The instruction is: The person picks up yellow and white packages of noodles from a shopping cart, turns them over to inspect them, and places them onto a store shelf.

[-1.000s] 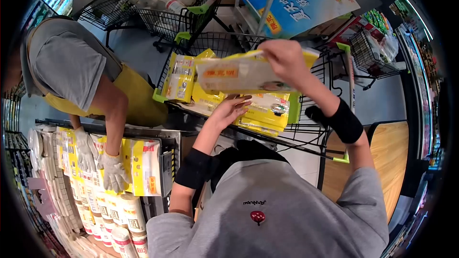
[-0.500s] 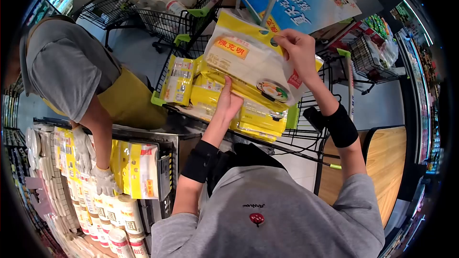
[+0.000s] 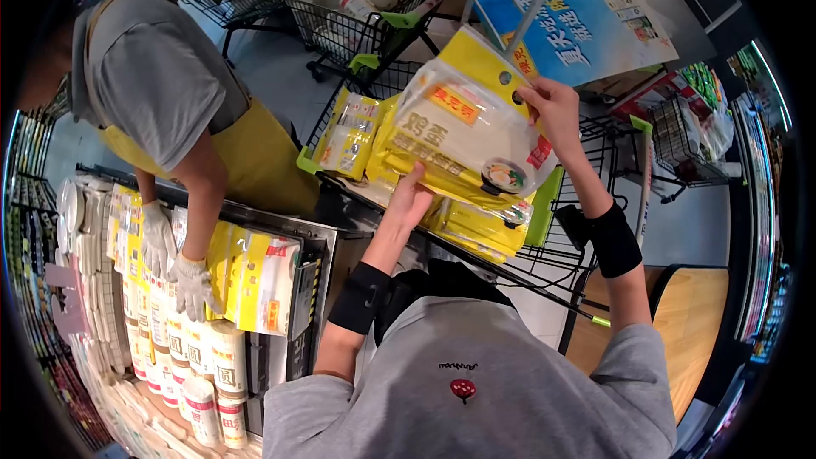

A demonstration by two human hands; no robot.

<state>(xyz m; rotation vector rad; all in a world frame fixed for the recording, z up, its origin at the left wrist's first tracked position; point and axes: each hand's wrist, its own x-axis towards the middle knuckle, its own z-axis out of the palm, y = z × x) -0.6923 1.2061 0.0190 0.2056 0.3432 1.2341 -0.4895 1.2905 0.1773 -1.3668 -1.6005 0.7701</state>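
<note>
In front of me is a yellow and clear pack of noodles (image 3: pixel 442 140), tilted above a shopping cart (image 3: pixel 557 259). My right hand (image 3: pixel 554 115) pinches its upper right edge beside the punched holes. My left hand (image 3: pixel 411 201) is at its lower edge, thumb on the front and fingers hidden beneath, gripping it from below. More yellow noodle packs (image 3: pixel 480 229) lie in the cart under the held one. Another pack (image 3: pixel 348 140) with a printed label lies at the cart's left end.
At left, a co-worker (image 3: pixel 161 76) in a yellow apron reaches with gloved hands (image 3: pixel 194 285) to a display of noodle packs (image 3: pixel 259 276) and round noodle bundles (image 3: pixel 229 365). Further carts (image 3: pixel 340 21) stand behind, beside a blue poster (image 3: pixel 565 25). A wooden counter (image 3: pixel 693 323) is at right.
The view has shifted, so the scene sits further right. The held pack has tipped to show more of its front, still between both hands. The co-worker's gloved hands remain at the display.
</note>
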